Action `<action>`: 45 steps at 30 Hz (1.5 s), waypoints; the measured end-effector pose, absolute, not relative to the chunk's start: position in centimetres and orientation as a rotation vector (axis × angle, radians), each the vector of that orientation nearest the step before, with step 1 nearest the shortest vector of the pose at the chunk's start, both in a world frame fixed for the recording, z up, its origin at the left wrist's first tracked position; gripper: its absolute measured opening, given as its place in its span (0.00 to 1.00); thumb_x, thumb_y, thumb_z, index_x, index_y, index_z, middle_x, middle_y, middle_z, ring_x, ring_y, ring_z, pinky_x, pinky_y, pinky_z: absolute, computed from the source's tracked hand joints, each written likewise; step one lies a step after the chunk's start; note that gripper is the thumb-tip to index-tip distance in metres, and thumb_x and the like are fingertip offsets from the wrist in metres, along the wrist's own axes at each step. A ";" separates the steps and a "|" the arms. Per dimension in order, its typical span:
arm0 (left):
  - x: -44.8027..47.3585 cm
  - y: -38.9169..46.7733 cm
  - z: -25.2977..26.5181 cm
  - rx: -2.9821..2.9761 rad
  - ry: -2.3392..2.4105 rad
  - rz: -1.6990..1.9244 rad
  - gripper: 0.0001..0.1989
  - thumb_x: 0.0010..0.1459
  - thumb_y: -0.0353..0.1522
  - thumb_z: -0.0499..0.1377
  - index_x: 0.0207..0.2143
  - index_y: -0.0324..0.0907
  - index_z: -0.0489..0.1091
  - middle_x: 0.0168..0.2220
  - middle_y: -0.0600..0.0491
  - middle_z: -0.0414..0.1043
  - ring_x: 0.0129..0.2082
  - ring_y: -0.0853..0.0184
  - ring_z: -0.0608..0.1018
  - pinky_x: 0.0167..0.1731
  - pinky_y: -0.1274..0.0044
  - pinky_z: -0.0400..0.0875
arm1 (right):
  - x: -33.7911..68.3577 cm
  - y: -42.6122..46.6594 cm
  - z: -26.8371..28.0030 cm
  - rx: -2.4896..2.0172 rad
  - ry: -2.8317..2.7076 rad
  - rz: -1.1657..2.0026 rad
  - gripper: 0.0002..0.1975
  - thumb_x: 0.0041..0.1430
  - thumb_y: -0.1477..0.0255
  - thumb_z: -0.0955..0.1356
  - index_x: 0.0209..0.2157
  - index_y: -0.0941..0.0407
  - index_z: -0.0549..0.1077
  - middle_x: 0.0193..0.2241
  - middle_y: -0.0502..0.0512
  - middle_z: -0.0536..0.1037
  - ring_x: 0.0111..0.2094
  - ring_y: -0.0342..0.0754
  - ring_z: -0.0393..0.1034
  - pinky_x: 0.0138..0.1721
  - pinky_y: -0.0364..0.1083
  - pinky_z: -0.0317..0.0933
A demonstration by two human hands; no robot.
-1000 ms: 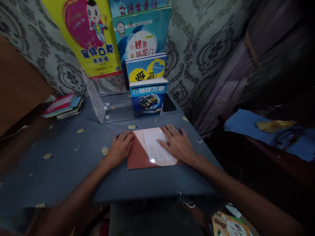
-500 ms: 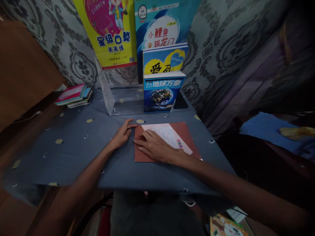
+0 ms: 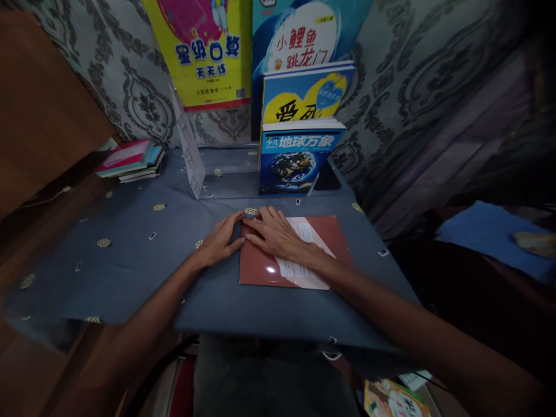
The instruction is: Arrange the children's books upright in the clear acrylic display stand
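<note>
A thin reddish-brown booklet with a pale diagonal band of print lies flat on the cloth-covered table. Across its upper left part rests my right hand, palm down with fingers stretched out, hiding some of the print. My left hand lies on the cloth along the booklet's left edge, its fingers extended and its fingertips close to those of the right hand. Neither hand grips anything.
Behind the booklet, a clear acrylic stand holds several upright books, with a blue earth-picture book in front. Stacked books lie at the left. A dark flat object sits right of the stand.
The booklet shows a different pattern, its pale band now slanting elsewhere. My right hand has gone from bent fingers to lying flat, higher up. My left hand has come against the booklet's left edge.
</note>
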State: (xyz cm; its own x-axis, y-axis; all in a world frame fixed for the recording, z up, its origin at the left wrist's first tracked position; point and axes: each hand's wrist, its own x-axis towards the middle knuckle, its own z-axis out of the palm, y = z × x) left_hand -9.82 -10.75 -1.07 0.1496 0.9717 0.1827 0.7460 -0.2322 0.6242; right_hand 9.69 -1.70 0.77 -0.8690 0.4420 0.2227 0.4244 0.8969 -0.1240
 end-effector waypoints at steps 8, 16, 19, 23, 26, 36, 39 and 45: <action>-10.7 -10.4 -1.5 2.030 1.577 0.797 0.32 0.65 0.29 0.49 0.70 0.41 0.45 0.68 0.41 0.61 0.70 0.58 0.62 0.69 0.57 0.54 | 10.1 -2.9 0.2 -0.572 -2.815 0.101 0.19 0.73 0.66 0.59 0.57 0.52 0.75 0.47 0.64 0.70 0.47 0.58 0.61 0.47 0.54 0.57; -10.7 -10.4 -1.4 2.095 1.632 0.731 0.29 0.68 0.31 0.47 0.70 0.40 0.48 0.66 0.44 0.65 0.70 0.59 0.61 0.69 0.59 0.54 | 13.6 -9.1 0.5 -0.188 -2.864 0.277 0.18 0.73 0.65 0.62 0.57 0.51 0.75 0.42 0.61 0.73 0.44 0.55 0.63 0.46 0.52 0.61; -10.4 -10.6 -1.2 2.129 1.671 0.696 0.28 0.69 0.32 0.47 0.69 0.40 0.50 0.67 0.43 0.64 0.70 0.58 0.62 0.69 0.59 0.55 | 14.4 -10.6 0.6 -0.177 -2.885 0.271 0.18 0.72 0.66 0.63 0.58 0.50 0.75 0.45 0.62 0.74 0.46 0.55 0.64 0.49 0.54 0.62; -10.0 -11.0 -1.2 2.193 1.747 0.647 0.25 0.70 0.34 0.47 0.68 0.41 0.55 0.67 0.43 0.63 0.70 0.58 0.62 0.68 0.60 0.57 | 14.9 -10.4 0.9 -0.168 -2.880 0.379 0.17 0.71 0.65 0.64 0.57 0.50 0.75 0.49 0.63 0.74 0.50 0.56 0.65 0.52 0.56 0.64; -9.6 -11.2 -1.2 2.254 1.778 0.621 0.24 0.71 0.34 0.45 0.67 0.39 0.57 0.67 0.43 0.63 0.71 0.58 0.59 0.69 0.60 0.56 | 15.2 -9.2 1.4 -0.192 -2.808 0.551 0.19 0.73 0.66 0.61 0.61 0.51 0.71 0.53 0.61 0.75 0.53 0.54 0.67 0.55 0.56 0.65; -7.2 -11.6 -0.7 2.349 1.880 0.505 0.24 0.72 0.40 0.46 0.65 0.42 0.61 0.67 0.43 0.63 0.68 0.57 0.65 0.67 0.57 0.57 | 15.9 -3.7 -0.4 -0.845 -2.838 0.249 0.27 0.72 0.62 0.59 0.65 0.63 0.64 0.67 0.70 0.64 0.70 0.59 0.53 0.69 0.61 0.50; -7.2 -11.6 -0.7 2.337 1.888 0.476 0.24 0.72 0.40 0.46 0.65 0.41 0.61 0.68 0.43 0.63 0.69 0.58 0.64 0.67 0.57 0.56 | 18.6 -2.0 -0.7 -1.018 -2.780 0.194 0.27 0.73 0.63 0.57 0.65 0.65 0.64 0.67 0.71 0.63 0.70 0.59 0.54 0.68 0.62 0.49; -7.2 -11.6 -0.6 2.348 1.899 0.460 0.24 0.72 0.40 0.46 0.65 0.42 0.62 0.68 0.43 0.62 0.69 0.57 0.63 0.67 0.57 0.56 | 23.2 0.2 -1.4 -1.219 -2.645 0.235 0.28 0.73 0.63 0.55 0.67 0.63 0.62 0.68 0.69 0.62 0.70 0.58 0.54 0.68 0.65 0.49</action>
